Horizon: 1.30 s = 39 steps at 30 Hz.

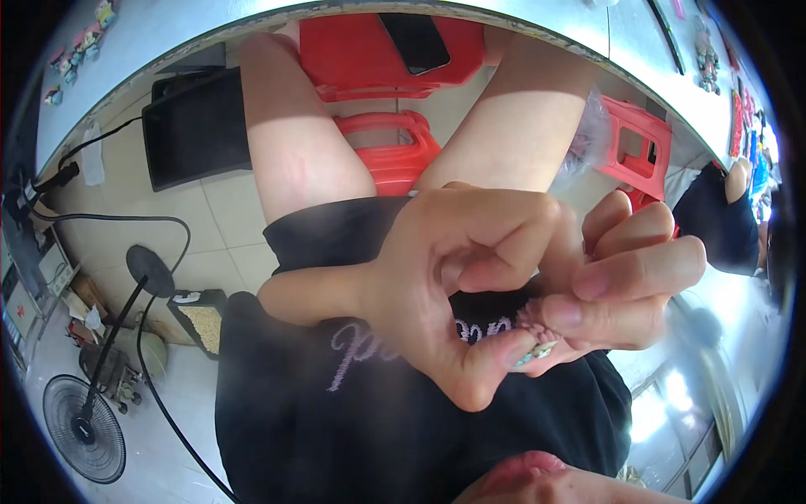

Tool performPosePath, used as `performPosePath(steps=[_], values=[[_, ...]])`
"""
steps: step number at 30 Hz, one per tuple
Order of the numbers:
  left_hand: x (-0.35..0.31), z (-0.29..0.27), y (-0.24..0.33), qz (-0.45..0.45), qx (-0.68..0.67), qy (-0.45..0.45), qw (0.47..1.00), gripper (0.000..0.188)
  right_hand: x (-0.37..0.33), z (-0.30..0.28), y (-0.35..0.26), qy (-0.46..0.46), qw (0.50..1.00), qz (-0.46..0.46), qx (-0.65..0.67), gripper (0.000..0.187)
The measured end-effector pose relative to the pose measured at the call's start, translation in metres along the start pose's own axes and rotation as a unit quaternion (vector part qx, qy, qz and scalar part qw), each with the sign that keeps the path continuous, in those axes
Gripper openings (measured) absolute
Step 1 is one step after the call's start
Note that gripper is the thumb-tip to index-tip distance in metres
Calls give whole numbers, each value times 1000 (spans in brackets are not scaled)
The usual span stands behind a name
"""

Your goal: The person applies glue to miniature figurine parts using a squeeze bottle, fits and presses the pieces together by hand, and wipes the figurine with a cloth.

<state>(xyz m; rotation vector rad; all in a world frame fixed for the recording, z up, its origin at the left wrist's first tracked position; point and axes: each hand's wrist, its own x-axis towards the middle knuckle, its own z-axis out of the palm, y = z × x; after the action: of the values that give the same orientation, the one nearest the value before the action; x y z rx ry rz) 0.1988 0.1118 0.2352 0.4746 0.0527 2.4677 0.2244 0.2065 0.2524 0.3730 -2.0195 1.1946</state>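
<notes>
Both of my hands are raised in front of my black shirt, brought together just right of the middle. A small pink and light blue piece [537, 340], like a little moulded figurine, is pinched between them and mostly covered by fingertips. My left hand [453, 277] curls round, its thumb tip pressed on the piece from below. My right hand [634, 286] meets it from the right with fingers bent, fingertips against the piece's other side. The piece's exact shape is too small and too hidden to make out.
A white worktable [193, 38] curves along the far edge, bearing small colourful figurines [84, 42]. Beyond my hands, a phone [416, 42] lies on a red stool [344, 59] between my knees. A black fan [84, 428] and cables stand at left. Another person [722, 214] sits at far right.
</notes>
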Motion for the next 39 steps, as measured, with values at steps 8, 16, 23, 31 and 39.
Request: performPosePath(steps=[8,16,23,31,39], values=[[0,-5,0,-25,-47,4,999,37,-8,-6,-5,-24,1000,7,-1,23],[8,-7,12,-204,-179,-22,962,40,-4,-11,-25,-39,998,-10,-45,21],[4,-14,38,-313,-157,-19,936,43,-12,8,-32,-33,999,15,-10,22],[7,-17,23,-272,-147,-82,947,42,-16,6,-30,2,1000,6,28,24],[2,-13,23,-323,-236,-99,911,34,-22,-34,-55,-60,960,206,181,24]])
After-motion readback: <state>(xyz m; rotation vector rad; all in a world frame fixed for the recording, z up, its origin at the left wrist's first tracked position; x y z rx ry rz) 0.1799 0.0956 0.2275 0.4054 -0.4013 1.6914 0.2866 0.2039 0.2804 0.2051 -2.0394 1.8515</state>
